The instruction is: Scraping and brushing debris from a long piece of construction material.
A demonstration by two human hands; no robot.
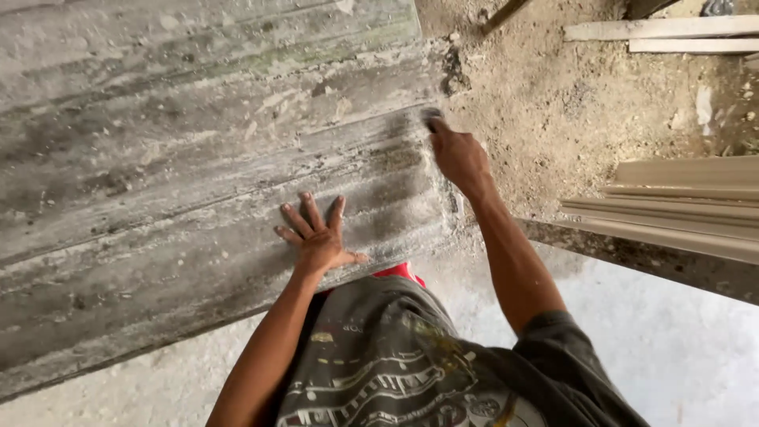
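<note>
A large, weathered grey corrugated sheet (174, 158) fills the left and middle of the head view. My left hand (318, 236) lies flat on it near its near edge, fingers spread, holding nothing. My right hand (457, 155) is closed around a small dark object (431, 116) pressed against the sheet's right end; the object is mostly hidden by my fingers and I cannot tell what it is. Pale dust streaks the sheet around both hands.
Sandy dirt ground (553, 103) lies beyond the sheet's right end. Pale wooden boards (680, 205) are stacked at the right, and more planks (664, 32) at the top right. A concrete floor (672, 348) shows below.
</note>
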